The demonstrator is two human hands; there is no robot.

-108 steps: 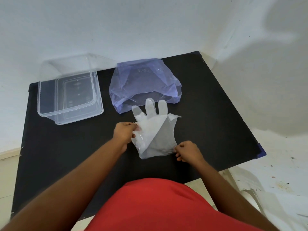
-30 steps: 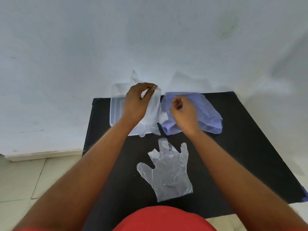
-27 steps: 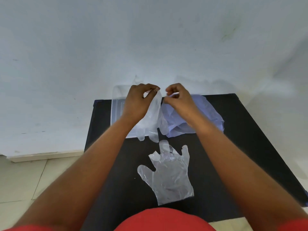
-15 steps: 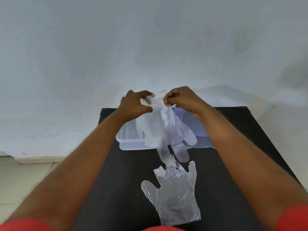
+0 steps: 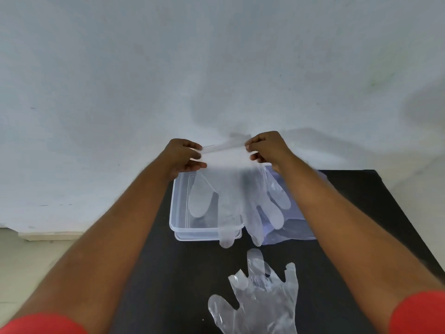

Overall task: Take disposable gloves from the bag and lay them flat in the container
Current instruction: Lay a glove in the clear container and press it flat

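A clear disposable glove (image 5: 231, 189) hangs spread in the air, fingers down, over the clear plastic container (image 5: 179, 220). My left hand (image 5: 184, 155) pinches the left corner of its cuff and my right hand (image 5: 266, 148) pinches the right corner. The cuff is stretched taut between them. A second clear glove (image 5: 260, 300) lies flat on the black table (image 5: 149, 273) near me. The pale purple bag (image 5: 296, 227) lies right of the container, mostly hidden behind the hanging glove and my right forearm.
A white wall (image 5: 216, 68) rises directly behind the table. The table's left edge drops to a tiled floor (image 5: 29, 256). Dark table surface shows at the far right (image 5: 375, 201).
My hands have pulled apart, stretching the held glove's cuff wide so it hangs open and flat. The view has tilted, bringing the container and the lying glove lower in frame.
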